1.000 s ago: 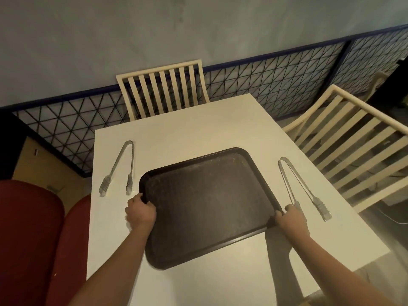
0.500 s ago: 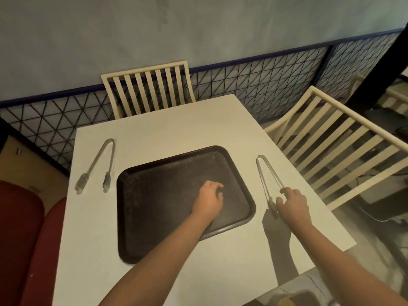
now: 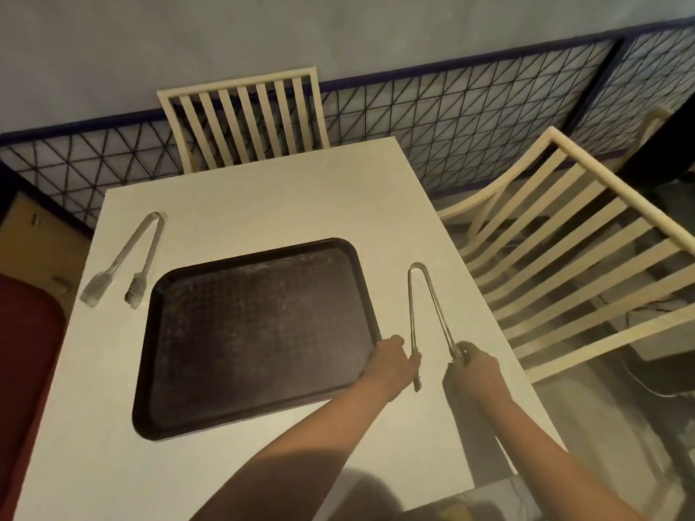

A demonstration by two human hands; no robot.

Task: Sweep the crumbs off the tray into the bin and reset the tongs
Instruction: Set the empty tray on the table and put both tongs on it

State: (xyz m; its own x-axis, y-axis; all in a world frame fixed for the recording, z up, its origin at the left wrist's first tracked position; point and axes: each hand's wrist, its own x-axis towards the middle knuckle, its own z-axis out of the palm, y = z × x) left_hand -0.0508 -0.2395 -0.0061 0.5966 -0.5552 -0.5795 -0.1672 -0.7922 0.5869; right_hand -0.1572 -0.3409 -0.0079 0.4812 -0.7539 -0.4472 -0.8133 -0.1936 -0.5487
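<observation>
Left hand (image 3: 391, 361) covered the tray's (image 3: 259, 332) right rim; fingers were hidden, grip unreadable. Right hand (image 3: 474, 366) hid one tip of the right tongs (image 3: 428, 306). Crumbs were too faint to separate from the tray texture. Bench (image 3: 240, 204) near edge and both forearms were cut off at the frame bottom.

Your left hand (image 3: 391, 364) leaves the tray's (image 3: 210, 415) middle for its 4 o'clock corner; your right hand (image 3: 474, 372) now grips the tongs (image 3: 423, 295).
</observation>
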